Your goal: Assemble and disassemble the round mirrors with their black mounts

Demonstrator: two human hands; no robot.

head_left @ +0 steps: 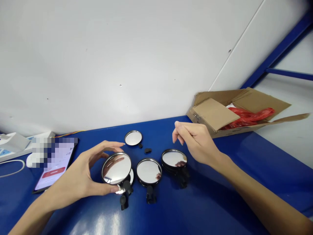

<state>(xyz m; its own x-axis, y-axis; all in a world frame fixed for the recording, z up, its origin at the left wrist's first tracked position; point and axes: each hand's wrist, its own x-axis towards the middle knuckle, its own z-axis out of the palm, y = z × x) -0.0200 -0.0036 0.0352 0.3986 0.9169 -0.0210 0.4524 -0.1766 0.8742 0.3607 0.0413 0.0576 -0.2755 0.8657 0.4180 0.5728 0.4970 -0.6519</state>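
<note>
Between the thumb and fingers of my left hand [85, 173] is a round mirror [116, 168] with a black mount, held above another mirror [131, 178] that it partly covers. To its right a middle mirror [149, 171] lies on the blue table, its black clamp [151, 195] toward me. A right-hand mirror [174, 158] rests below my right hand [194, 140], which is raised with its fingers curled and thumb against them; whether anything is between them is hidden. Farther back lie a small round mirror [133, 138] and a small black part [148, 150].
An open cardboard box [215, 114] with a red plastic bag [251, 117] stands at the back right. At the left are a tablet [58, 163], a white power strip [17, 147] and a white cable [14, 173]. A white wall [110, 58] rises behind the blue table [146, 222].
</note>
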